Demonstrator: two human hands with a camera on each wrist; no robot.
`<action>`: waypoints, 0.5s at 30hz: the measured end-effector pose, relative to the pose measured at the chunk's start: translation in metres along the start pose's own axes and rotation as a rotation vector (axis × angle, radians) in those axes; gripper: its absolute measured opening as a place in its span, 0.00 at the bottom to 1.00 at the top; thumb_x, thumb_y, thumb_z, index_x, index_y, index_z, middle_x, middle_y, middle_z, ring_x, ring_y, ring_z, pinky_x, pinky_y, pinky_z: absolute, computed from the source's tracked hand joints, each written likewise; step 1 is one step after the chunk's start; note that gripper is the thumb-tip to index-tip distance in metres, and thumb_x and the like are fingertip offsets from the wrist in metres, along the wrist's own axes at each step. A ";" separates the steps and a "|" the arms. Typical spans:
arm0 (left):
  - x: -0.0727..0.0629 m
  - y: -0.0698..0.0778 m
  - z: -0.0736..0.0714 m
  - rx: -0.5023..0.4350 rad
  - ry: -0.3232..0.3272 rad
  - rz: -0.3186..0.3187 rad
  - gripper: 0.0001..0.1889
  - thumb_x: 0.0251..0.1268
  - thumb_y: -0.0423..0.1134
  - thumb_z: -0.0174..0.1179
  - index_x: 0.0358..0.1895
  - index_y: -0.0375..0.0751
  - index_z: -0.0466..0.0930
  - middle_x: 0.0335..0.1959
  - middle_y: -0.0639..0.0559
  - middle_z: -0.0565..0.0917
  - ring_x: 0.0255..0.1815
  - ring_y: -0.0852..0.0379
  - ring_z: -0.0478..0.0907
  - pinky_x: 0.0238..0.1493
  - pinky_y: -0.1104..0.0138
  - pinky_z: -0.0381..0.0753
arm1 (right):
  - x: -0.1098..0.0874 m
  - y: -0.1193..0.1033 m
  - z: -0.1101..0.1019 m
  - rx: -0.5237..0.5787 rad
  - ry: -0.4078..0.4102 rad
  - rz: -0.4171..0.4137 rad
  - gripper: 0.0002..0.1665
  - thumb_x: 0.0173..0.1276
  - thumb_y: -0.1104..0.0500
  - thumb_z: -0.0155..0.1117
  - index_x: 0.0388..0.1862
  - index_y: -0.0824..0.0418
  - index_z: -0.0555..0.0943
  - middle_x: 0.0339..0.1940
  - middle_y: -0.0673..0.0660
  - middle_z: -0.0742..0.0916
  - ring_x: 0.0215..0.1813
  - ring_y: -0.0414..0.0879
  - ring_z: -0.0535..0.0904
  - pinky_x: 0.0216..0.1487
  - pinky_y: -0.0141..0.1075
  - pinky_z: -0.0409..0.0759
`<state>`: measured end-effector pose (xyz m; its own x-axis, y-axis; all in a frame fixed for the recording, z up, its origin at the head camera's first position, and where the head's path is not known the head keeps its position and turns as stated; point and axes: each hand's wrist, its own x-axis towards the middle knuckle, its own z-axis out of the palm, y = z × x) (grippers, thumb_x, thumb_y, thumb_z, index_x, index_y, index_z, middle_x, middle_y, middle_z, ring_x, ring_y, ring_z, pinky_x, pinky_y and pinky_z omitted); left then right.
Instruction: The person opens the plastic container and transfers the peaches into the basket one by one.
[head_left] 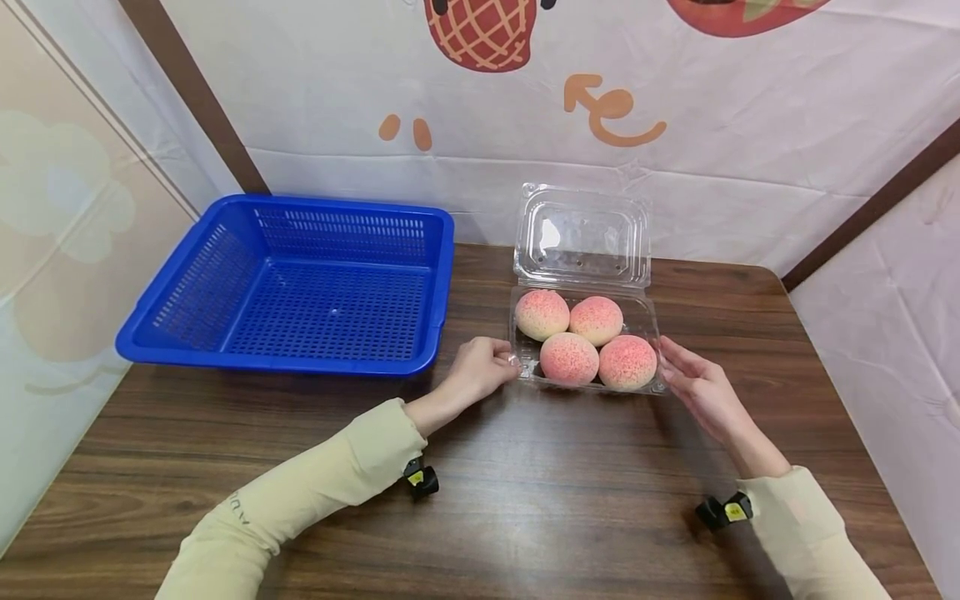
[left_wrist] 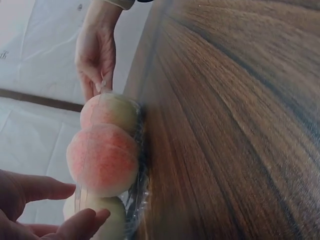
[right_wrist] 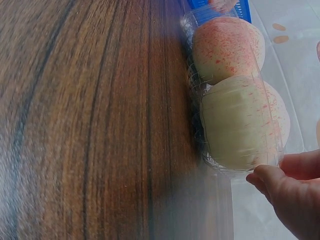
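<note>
A clear plastic clamshell box holds several pink-and-cream peaches, two rows of them side by side. Its lid is raised and leans back toward the wall. At the box's left front corner, my left hand pinches the rim; thumb and finger straddle that edge in the left wrist view. My right hand grips the opposite corner, with its thumb at the rim in the right wrist view. The base sits low, close over the wooden table.
A blue plastic basket with slotted sides stands to the left of the box, nothing in it. Behind the table hangs a printed white cloth. Another cloth panel borders the right side.
</note>
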<state>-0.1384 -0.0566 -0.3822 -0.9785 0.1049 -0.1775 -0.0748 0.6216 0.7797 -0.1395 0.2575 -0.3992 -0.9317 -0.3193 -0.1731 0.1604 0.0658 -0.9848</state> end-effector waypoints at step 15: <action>0.001 0.008 -0.002 0.282 0.015 0.213 0.27 0.49 0.33 0.62 0.55 0.25 0.70 0.42 0.37 0.80 0.41 0.46 0.78 0.44 0.58 0.77 | 0.001 0.002 0.001 0.034 -0.002 -0.028 0.34 0.70 0.70 0.44 0.68 0.76 0.43 0.69 0.74 0.49 0.57 0.25 0.67 0.53 0.21 0.67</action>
<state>-0.1399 -0.0529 -0.3752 -0.9693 0.2451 -0.0179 0.1854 0.7770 0.6016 -0.1396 0.2569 -0.4008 -0.9353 -0.3223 -0.1459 0.1456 0.0252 -0.9890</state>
